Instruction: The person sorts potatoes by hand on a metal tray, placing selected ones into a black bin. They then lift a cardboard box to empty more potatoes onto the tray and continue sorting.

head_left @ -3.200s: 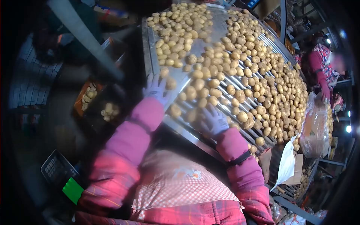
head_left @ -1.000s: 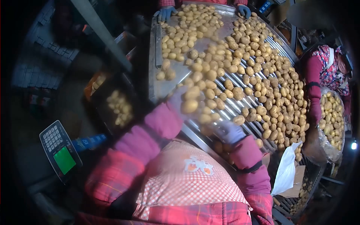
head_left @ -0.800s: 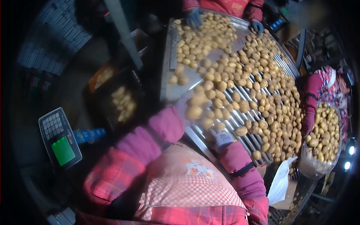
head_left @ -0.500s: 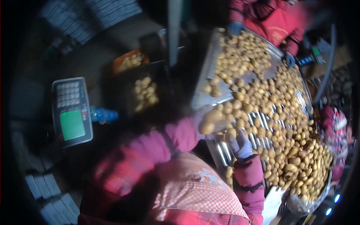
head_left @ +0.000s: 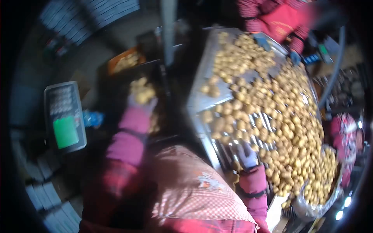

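My left hand (head_left: 142,103), in a pale glove and smeared by motion, is over a dark crate (head_left: 165,83). Its fingers lie on both sides of potatoes (head_left: 143,93), which it seems to cup; more potatoes lie in the crate around it. At the near edge of a metal sorting table (head_left: 206,134), my gloved right hand (head_left: 247,156) has thumb and fingers apart and nothing visibly held. Many loose potatoes (head_left: 287,132) cover the table just beyond it.
A scale with a green display (head_left: 65,132) stands at left. An orange crate of potatoes (head_left: 112,66) sits behind the dark one. Across the table, a co-worker's gloved hands (head_left: 262,42) are at the potatoes. Another person's patterned sleeve (head_left: 345,136) shows at right. A post (head_left: 168,35) rises behind.
My left hand has swung left from the table to the dark crate, with potatoes at its fingers. My right hand stays by the table edge, apart from the potato it was near. The view has shifted slightly.
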`<state>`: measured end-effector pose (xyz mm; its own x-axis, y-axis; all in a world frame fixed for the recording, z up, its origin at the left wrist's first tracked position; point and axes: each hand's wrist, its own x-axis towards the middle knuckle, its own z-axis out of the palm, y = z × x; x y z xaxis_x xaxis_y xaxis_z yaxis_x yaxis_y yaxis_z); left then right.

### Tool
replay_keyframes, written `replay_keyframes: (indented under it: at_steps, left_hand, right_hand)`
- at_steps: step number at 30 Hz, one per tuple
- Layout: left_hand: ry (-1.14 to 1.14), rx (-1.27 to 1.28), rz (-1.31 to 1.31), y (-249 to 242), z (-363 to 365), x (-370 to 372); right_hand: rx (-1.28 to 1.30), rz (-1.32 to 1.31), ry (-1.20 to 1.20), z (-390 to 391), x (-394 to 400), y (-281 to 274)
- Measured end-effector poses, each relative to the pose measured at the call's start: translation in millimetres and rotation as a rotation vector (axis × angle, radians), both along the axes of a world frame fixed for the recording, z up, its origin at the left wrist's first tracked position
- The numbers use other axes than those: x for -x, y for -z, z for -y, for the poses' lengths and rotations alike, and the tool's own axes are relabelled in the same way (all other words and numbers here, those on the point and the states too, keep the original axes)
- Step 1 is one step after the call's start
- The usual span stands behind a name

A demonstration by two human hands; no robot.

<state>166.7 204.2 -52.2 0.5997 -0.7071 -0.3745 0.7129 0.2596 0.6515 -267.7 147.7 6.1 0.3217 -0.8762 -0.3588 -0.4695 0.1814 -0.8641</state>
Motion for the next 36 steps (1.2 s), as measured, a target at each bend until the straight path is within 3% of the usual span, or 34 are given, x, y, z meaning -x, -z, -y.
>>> replay_keyframes:
  at_steps: [1, 2, 3, 4, 6, 7, 8, 10, 11, 13, 14, 16, 18, 20, 22, 23, 24, 25, 26, 27, 28, 30, 32, 36]
  left_hand:
    - [0.018, 0.021, 0.224, 12.8, 1.2, -10.3]
    - [0.254, 0.384, -0.075, 67.5, -3.5, -45.1]
    - [0.16, 0.214, -0.181, 13.0, -7.5, -10.5]
    - [0.185, 0.209, -0.181, -2.7, 4.6, 4.1]
    - [0.249, -0.222, -0.23, -21.9, 27.5, 23.3]
    - [0.374, -0.182, -0.266, -31.6, 39.8, 30.7]
    - [0.418, -0.235, -0.228, -48.9, 52.5, 49.0]
    - [0.543, -0.204, -0.202, -54.4, 72.3, 84.9]
    - [0.628, -0.118, -0.217, -45.5, 80.7, 99.6]
    - [0.641, -0.221, -0.212, -70.0, 93.3, 147.4]
    - [0.776, -0.381, -0.178, -79.7, 99.3, 159.5]
    - [0.863, -0.406, -0.225, -71.1, 114.4, 176.9]
    - [0.945, 0.023, 0.7, -33.4, 130.5, 184.1]
    - [0.936, -0.128, 0.763, -51.6, 151.5, 201.5]
    - [0.943, -0.26, 0.822, -56.5, 166.9, 216.0]
    - [0.873, -0.272, 1.236, -52.7, 174.7, 221.1]
    - [0.772, -0.276, 1.641, -47.7, 180.2, 226.1]
    - [0.244, 0.349, 2.319, -7.5, 195.0, 216.8]
    - [0.249, 0.364, 2.32, -22.1, 200.3, 228.2]
    - [0.669, -0.118, 2.156, -50.4, 204.6, 247.5]
    - [1.043, -0.578, 1.886, -66.7, 210.6, 263.1]
    - [1.094, -0.591, 1.957, -65.0, 224.2, 278.1]
    - [1.191, -0.806, 2.218, -52.7, 233.6, 289.4]
    - [1.142, -0.67, 2.32, -38.1, 240.1, 281.4]
  right_hand:
    - [0.07, -0.105, -0.053, 3.2, -4.6, -12.3]
    - [0.126, -0.21, -0.116, 4.5, -4.1, -23.1]
    - [0.193, -0.244, -0.12, 8.1, 11.7, -1.1]
    - [0.246, -0.251, -0.1, 11.6, 20.2, 4.7]
    - [0.179, -0.135, 0.029, 19.5, 19.6, -10.9]
    - [0.426, -0.318, -0.044, 29.0, 23.0, -11.7]
    - [0.397, -0.423, -0.059, 38.6, 17.7, -22.8]
    - [0.64, -0.366, -0.076, 68.2, 17.7, -4.9]
    - [0.543, -0.403, -0.083, 85.9, 11.7, -2.3]
    - [0.395, -0.498, -0.04, 119.3, -8.9, -0.9]
    - [0.343, -0.555, 0.008, 133.3, -22.6, -0.1]
    - [0.198, -0.515, -0.159, 155.0, -38.3, 5.5]
    - [0.377, -0.793, -0.066, 157.9, -61.0, 16.3]
    - [0.224, -0.714, -0.112, 176.2, -47.1, 44.3]
    - [0.209, -0.261, 0.009, 184.0, -20.4, 69.0]
    - [0.049, 0.107, 0.127, 174.7, -10.9, 52.0]
    - [-0.036, 0.254, 0.222, 170.6, 6.8, 49.6]
    - [-0.091, 0.232, 0.234, 156.0, 17.2, -6.2]
    - [0.057, 0.28, 0.277, 148.8, 34.3, -7.9]
    - [0.119, 0.166, 0.225, 140.9, 52.5, -19.4]
    - [0.045, 0.127, 0.346, 129.4, 63.7, -25.2]
    - [0.094, 0.155, 0.395, 114.2, 96.8, 1.9]
    - [0.091, 0.181, 0.455, 102.3, 111.9, 22.9]
    - [0.042, 0.233, 0.455, 89.0, 107.5, 23.8]
